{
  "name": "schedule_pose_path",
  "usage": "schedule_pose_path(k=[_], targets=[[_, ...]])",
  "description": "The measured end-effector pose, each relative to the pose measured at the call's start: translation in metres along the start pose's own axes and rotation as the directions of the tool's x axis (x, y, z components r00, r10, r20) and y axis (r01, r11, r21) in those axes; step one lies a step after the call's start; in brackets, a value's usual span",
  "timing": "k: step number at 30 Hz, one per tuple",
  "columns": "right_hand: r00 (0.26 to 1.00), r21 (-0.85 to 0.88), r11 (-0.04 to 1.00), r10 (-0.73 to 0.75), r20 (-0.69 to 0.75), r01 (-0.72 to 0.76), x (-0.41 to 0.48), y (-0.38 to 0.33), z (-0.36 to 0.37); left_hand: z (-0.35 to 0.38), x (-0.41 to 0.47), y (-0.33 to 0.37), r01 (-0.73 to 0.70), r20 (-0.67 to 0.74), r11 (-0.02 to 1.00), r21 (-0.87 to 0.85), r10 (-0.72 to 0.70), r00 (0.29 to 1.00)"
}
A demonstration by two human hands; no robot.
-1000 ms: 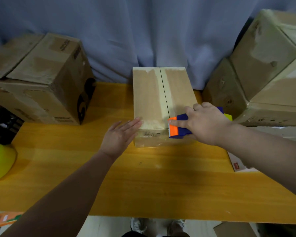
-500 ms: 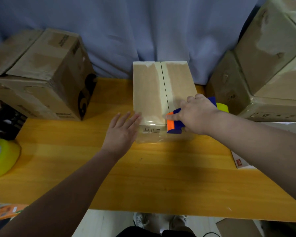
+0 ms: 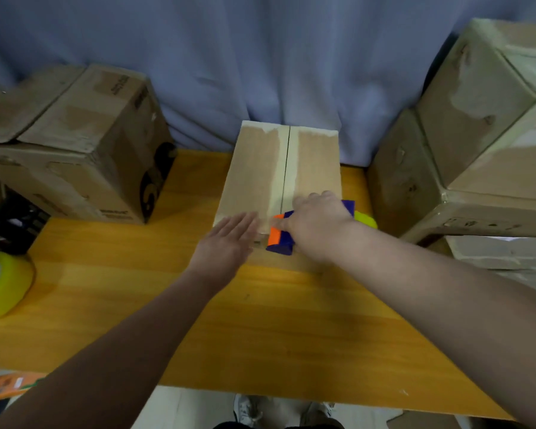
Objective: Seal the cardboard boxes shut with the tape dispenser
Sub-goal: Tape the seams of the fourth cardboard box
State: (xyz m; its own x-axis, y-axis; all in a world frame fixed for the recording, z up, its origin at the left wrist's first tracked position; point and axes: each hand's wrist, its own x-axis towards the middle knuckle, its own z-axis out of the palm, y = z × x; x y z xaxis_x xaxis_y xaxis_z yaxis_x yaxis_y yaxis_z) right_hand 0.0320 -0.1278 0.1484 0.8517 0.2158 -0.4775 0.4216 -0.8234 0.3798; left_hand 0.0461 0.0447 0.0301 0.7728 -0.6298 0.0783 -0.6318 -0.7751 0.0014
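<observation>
The right hand [image 3: 317, 226] gripped the tape dispenser [image 3: 280, 236] at the cardboard box's [image 3: 260, 171] near edge while the left hand's [image 3: 229, 239] straight fingers [image 3: 245, 221] pressed it.

1. Cardboard boxes: four for certain, namely the middle box [image 3: 260, 168], left box [image 3: 84, 144], upper right box [image 3: 483, 97] and lower right box [image 3: 406, 181]. Any further boxes at either edge cannot be counted.
2. Tape dispenser [image 3: 279, 243]: one.
3. Yellow tape rolls: two, a loose roll [image 3: 7, 289] and a roll on the dispenser [image 3: 365, 218].
4. Hands: two, the left hand [image 3: 226, 243] and right hand [image 3: 319, 221].
5. Table [image 3: 260, 320]: one.
</observation>
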Motion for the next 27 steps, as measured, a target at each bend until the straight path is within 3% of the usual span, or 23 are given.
schedule_pose_path(k=[5, 10, 16, 24, 27], targets=[[0.996, 0.03, 0.997, 0.069, 0.064, -0.071, 0.021, -0.028, -0.016, -0.003, -0.008, -0.008, 0.115, 0.126, 0.992, -0.06, -0.107, 0.986], [0.996, -0.006, 1.0, 0.031, 0.081, -0.03, 0.001, -0.018, -0.014, -0.01, -0.008, -0.005, 0.116, 0.159, 0.993, -0.03, -0.11, 0.981], [0.989, -0.044, 0.994, 0.102, 0.105, -0.097, -0.051, 0.034, 0.013, -0.013, -0.005, -0.009, 0.102, 0.178, 0.992, -0.07, -0.088, 0.98], [0.986, -0.03, 0.99, 0.143, 0.085, -0.141, -0.044, 0.024, 0.042, -0.015, -0.007, -0.002, 0.111, 0.198, 0.993, -0.034, -0.102, 0.975], [0.986, -0.043, 0.988, 0.154, 0.065, -0.151, -0.044, 0.02, 0.044, -0.014, -0.009, 0.011, 0.169, 0.208, 0.985, 0.036, -0.173, 0.963]])
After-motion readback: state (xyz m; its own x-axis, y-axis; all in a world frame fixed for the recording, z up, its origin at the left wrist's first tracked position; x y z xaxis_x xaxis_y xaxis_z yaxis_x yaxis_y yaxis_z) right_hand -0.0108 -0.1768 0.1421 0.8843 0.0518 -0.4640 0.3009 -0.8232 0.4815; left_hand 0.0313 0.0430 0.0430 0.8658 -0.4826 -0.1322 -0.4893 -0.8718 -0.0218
